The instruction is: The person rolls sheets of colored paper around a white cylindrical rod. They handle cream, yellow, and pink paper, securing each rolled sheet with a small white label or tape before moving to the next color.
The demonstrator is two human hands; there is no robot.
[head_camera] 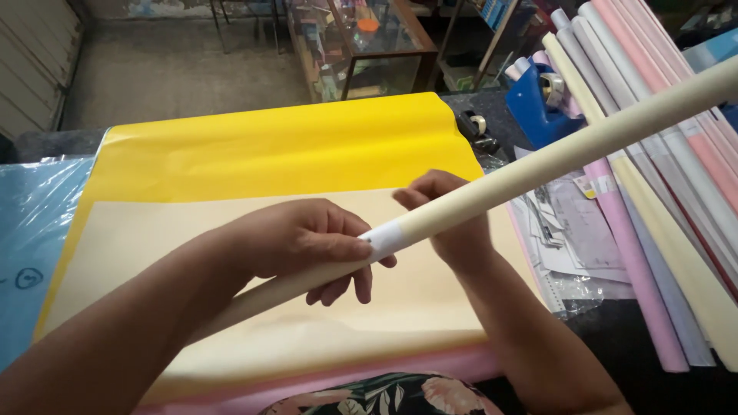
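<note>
A long cream paper roll [538, 165] runs diagonally from lower left to upper right above the table. My left hand [300, 242] is wrapped around its middle, thumb pressing a white band [384, 237] on the roll. My right hand [453, 223] reaches behind the roll and grips it just right of the band. Under both hands lies a flat cream sheet [254, 323] on a yellow sheet [269, 146], with a pink sheet edge [338, 384] at the near side.
Several rolled papers in pink, white and cream [653, 192] lie on the right. A blue tape dispenser [538, 104] and loose printed papers [569, 238] sit beside them. A blue plastic-wrapped sheet [31, 238] lies left. A glass display case [361, 46] stands beyond.
</note>
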